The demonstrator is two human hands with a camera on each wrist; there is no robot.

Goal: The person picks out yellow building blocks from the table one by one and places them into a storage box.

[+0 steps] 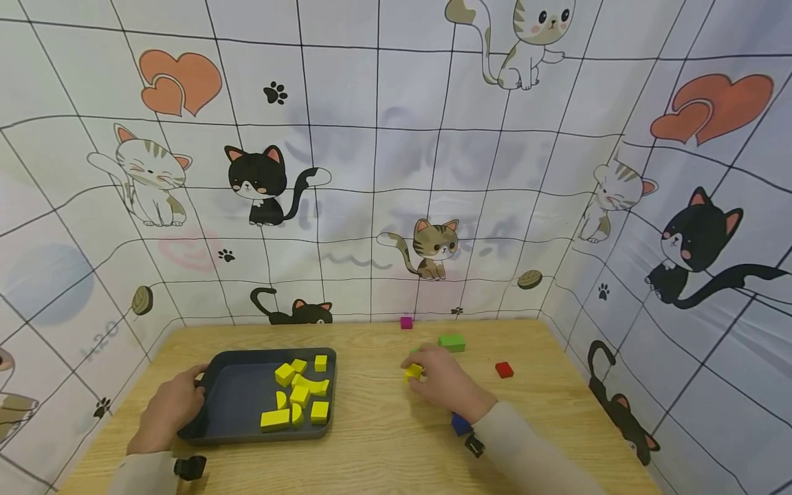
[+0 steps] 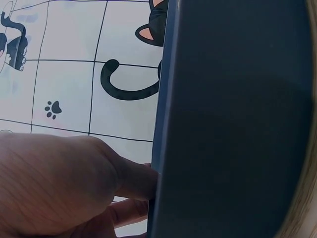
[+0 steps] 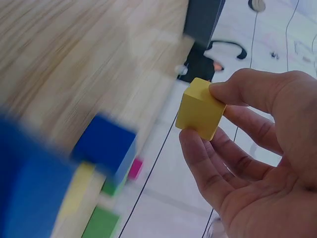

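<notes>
My right hand (image 1: pixel 448 381) pinches a yellow cube (image 3: pixel 200 109) between thumb and fingertips, lifted off the table in the right wrist view. My left hand (image 1: pixel 170 405) grips the left edge of a dark grey tray (image 1: pixel 232 353), its thumb at the rim (image 2: pixel 161 148) in the left wrist view. Several yellow blocks (image 1: pixel 300 395) of various shapes lie in the right half of the tray. A blue block (image 1: pixel 460 424) sits partly hidden below my right wrist. In the right wrist view, a yellow block (image 3: pixel 78 188) lies among blurred blue blocks (image 3: pixel 106 144).
A green block (image 1: pixel 452 342) lies behind my right hand, with a red block (image 1: pixel 504 370) to its right. A magenta cube (image 1: pixel 406 322) stands at the table's back edge. Cat-printed cloth (image 1: pixel 346 206) walls the wooden table (image 1: pixel 371 447) at the back and sides.
</notes>
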